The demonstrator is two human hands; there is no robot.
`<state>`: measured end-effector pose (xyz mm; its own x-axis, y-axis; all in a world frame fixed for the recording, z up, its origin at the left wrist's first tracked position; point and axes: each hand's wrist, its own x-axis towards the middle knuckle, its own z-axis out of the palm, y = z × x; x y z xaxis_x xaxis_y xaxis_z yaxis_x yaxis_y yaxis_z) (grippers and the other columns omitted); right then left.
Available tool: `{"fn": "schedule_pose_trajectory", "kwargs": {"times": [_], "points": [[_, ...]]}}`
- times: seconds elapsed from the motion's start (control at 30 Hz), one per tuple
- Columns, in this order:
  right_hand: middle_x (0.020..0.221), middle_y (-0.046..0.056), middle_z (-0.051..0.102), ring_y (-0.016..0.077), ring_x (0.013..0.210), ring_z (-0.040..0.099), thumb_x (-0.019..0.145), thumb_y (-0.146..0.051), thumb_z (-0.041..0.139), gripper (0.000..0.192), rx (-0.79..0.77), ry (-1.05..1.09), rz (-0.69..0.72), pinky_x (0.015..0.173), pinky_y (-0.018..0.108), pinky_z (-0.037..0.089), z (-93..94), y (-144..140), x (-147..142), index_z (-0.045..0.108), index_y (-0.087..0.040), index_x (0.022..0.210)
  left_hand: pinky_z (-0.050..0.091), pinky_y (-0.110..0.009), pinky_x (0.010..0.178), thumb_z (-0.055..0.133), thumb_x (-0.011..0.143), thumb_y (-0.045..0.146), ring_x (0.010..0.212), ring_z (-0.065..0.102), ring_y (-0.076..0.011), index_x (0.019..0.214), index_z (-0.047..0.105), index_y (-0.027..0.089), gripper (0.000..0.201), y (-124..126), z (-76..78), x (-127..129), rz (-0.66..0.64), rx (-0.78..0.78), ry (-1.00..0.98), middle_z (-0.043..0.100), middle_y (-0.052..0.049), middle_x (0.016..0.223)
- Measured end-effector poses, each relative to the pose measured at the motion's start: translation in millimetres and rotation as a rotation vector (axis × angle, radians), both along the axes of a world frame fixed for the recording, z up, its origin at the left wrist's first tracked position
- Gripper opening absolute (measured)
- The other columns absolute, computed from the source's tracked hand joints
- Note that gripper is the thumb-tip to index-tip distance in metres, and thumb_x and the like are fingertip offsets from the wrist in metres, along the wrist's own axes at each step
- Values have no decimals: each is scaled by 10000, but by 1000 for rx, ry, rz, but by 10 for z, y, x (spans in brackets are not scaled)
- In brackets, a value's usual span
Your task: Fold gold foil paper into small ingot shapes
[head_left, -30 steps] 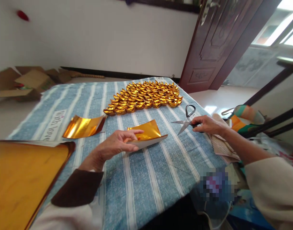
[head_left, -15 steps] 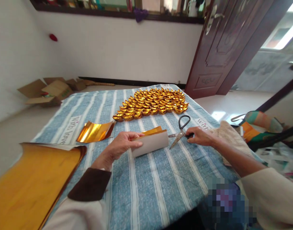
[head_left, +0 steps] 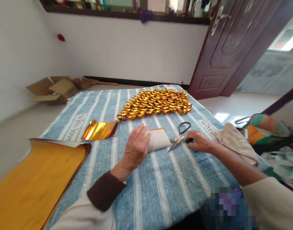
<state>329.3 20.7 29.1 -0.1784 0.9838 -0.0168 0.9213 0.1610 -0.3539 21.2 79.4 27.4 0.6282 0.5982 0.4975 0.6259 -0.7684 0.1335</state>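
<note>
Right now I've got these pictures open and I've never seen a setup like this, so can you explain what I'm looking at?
There is no machine here, just a person's two bare hands. All the pictures come from one camera worn on the head, looking forward and down.

The left hand lies on a folded sheet, pale side outward, with a gold edge showing. The right hand holds one handle of the scissors, whose blades are spread beside that sheet; whether they touch it, I can't tell.

On the striped cloth also lie many small gold boat-shaped pieces, a curved gold sheet and, at the left, a stack of large gold sheets.
</note>
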Motion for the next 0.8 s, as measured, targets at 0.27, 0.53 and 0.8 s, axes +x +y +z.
{"fn": "schedule_pose_trajectory", "kwargs": {"times": [0.27, 0.53, 0.8], "points": [[787, 49, 615, 201, 793, 567, 704, -182, 543, 94, 50, -14, 6, 726, 292, 419, -27, -118, -122, 635, -185, 716, 260, -491, 1108, 397, 979, 273, 1392, 309, -255, 1324, 503, 193, 369, -65, -213, 77, -234, -214, 328, 423, -106, 1466], [789, 53, 574, 214, 829, 537, 756, -197, 535, 84, 159, -27, 5, 750, 324, 418, -105, -299, -211, 598, -195, 701, 154, -503, 1126, 380, 965, 492, 1438, 166, -275, 1440, 364, 245, 536, -42, -147, 96, -240, -402, 445, 217, -94, 1562], [811, 74, 571, 229, 837, 510, 799, -174, 527, 93, 360, -79, 91, 773, 355, 435, -237, -383, -281, 590, -205, 738, 213, -482, 1109, 326, 992, 351, 1418, 240, -246, 1379, 458, 244, 423, 51, -182, 137, -192, -474, 394, 310, -84, 1531]]}}
